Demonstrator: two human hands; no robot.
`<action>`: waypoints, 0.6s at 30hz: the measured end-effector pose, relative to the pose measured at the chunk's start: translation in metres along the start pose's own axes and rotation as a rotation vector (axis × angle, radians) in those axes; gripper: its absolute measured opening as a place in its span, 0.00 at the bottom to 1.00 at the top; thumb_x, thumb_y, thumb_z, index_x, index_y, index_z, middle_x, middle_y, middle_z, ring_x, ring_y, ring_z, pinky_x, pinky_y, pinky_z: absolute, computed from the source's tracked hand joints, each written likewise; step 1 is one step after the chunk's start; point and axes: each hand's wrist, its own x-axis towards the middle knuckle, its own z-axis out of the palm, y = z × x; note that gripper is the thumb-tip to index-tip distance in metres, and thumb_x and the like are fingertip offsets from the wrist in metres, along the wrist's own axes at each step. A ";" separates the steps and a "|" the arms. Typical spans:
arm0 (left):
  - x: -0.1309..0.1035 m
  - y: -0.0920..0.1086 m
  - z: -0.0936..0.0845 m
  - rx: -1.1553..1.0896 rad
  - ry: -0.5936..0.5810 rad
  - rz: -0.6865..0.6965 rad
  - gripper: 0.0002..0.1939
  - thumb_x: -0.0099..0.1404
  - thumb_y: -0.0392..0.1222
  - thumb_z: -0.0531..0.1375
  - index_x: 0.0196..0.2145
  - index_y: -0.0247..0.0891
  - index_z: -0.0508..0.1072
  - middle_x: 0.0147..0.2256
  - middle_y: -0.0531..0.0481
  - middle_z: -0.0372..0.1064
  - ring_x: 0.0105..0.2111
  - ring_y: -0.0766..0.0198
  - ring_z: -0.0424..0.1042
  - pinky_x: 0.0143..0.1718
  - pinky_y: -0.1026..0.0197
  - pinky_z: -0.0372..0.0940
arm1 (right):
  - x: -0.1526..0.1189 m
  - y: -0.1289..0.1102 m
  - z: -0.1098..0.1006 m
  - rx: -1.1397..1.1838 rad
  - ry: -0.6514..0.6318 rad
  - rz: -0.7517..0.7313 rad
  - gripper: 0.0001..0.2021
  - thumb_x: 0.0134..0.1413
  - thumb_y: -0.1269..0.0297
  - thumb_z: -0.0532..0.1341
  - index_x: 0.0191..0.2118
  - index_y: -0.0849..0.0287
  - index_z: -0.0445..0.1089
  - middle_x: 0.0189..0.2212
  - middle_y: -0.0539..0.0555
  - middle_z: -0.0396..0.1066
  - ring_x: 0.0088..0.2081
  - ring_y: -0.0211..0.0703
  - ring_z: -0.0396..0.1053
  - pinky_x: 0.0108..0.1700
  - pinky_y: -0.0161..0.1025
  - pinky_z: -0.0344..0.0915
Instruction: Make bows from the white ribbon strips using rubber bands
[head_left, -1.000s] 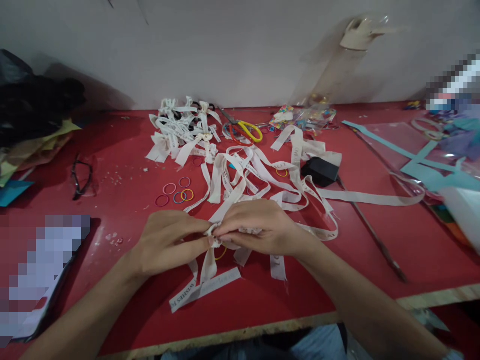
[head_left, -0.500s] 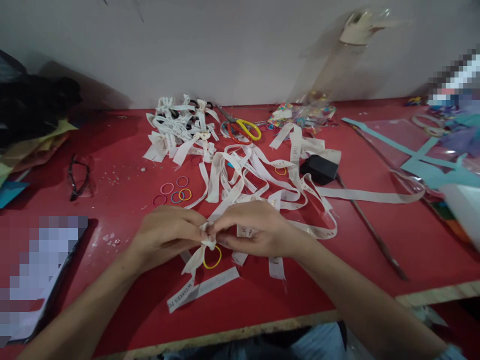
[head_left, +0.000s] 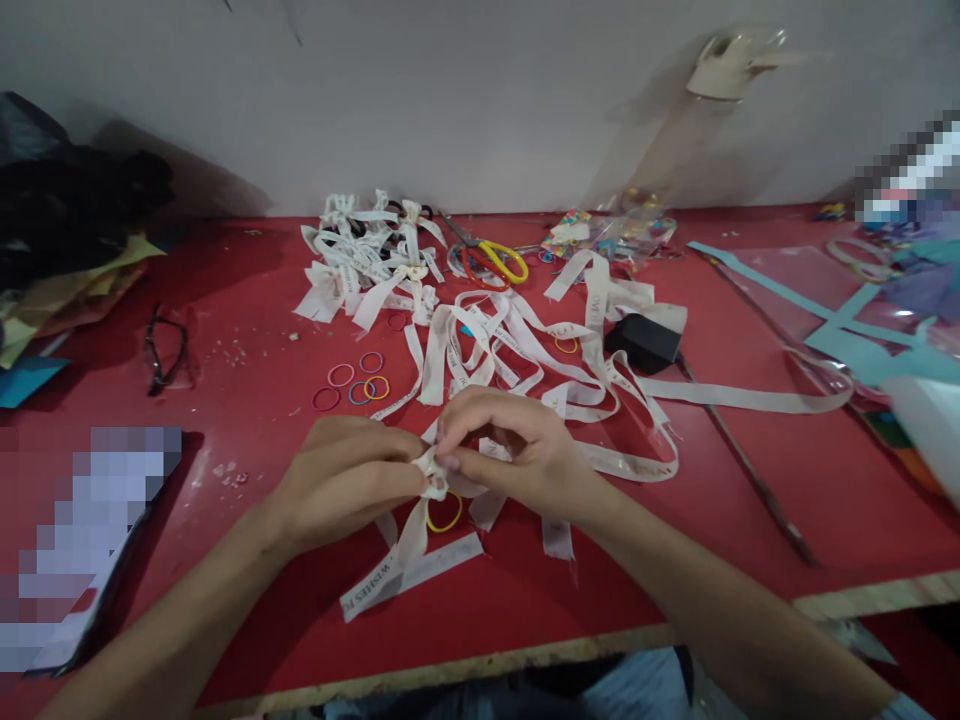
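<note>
Close to the front of the red table, my left hand (head_left: pixel 360 475) pinches a knotted white ribbon (head_left: pixel 434 480) from the left. My right hand (head_left: pixel 517 440) grips the same knot from the right with thumb and fingertips. One ribbon tail hangs below the knot. A yellow elastic band (head_left: pixel 447 513) loops out beneath it; whether it passes through the knot is hidden by my fingers. On the table just below lies a flat strip of printed ribbon (head_left: pixel 442 562). Long tangled ribbon (head_left: pixel 592 405) spreads behind and beside my right hand.
Finished-looking ribbon bows (head_left: pixel 360 245) are heaped at the back, beside yellow-and-red-handled scissors (head_left: pixel 501 262). Several coloured elastic bands (head_left: pixel 341 376) lie left of centre. Eyeglasses (head_left: pixel 165 348) and a blurred-out device (head_left: pixel 112 550) are at left; a black object (head_left: pixel 645 342) and a thin rod (head_left: pixel 750 465) are at right.
My right fingertips have risen slightly and curled at the top of the knot. Both hands keep hold of the ribbon. The whole view has shifted a little.
</note>
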 end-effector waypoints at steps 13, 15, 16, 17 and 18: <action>-0.005 -0.001 0.004 0.079 0.011 0.064 0.09 0.71 0.38 0.52 0.38 0.39 0.71 0.30 0.52 0.76 0.25 0.66 0.71 0.25 0.63 0.62 | 0.002 -0.006 0.000 0.004 -0.056 0.228 0.03 0.56 0.67 0.63 0.36 0.61 0.71 0.31 0.49 0.72 0.31 0.32 0.69 0.33 0.30 0.67; -0.004 -0.001 0.003 0.101 0.003 0.104 0.07 0.70 0.36 0.53 0.38 0.38 0.71 0.30 0.50 0.76 0.26 0.66 0.72 0.25 0.63 0.63 | 0.002 -0.005 0.002 0.062 -0.041 0.263 0.03 0.57 0.67 0.63 0.34 0.61 0.71 0.29 0.49 0.72 0.29 0.32 0.68 0.32 0.30 0.66; -0.004 0.000 0.002 0.103 -0.020 0.112 0.06 0.70 0.35 0.54 0.39 0.37 0.71 0.31 0.49 0.76 0.27 0.65 0.73 0.26 0.62 0.64 | 0.001 -0.005 0.004 0.091 -0.019 0.270 0.03 0.56 0.67 0.63 0.34 0.61 0.71 0.28 0.49 0.72 0.29 0.32 0.68 0.31 0.30 0.66; -0.004 0.000 0.001 0.100 -0.039 0.118 0.06 0.69 0.34 0.54 0.40 0.36 0.71 0.32 0.48 0.77 0.28 0.64 0.73 0.27 0.62 0.65 | 0.000 -0.005 0.006 0.120 0.006 0.277 0.04 0.55 0.67 0.64 0.33 0.61 0.70 0.28 0.49 0.72 0.29 0.32 0.68 0.31 0.31 0.66; -0.005 0.001 0.000 0.098 -0.047 0.119 0.06 0.69 0.34 0.55 0.41 0.35 0.71 0.33 0.46 0.77 0.29 0.64 0.74 0.28 0.62 0.66 | 0.000 -0.006 0.008 0.149 0.030 0.284 0.04 0.54 0.67 0.65 0.33 0.61 0.70 0.28 0.49 0.72 0.29 0.32 0.68 0.31 0.31 0.66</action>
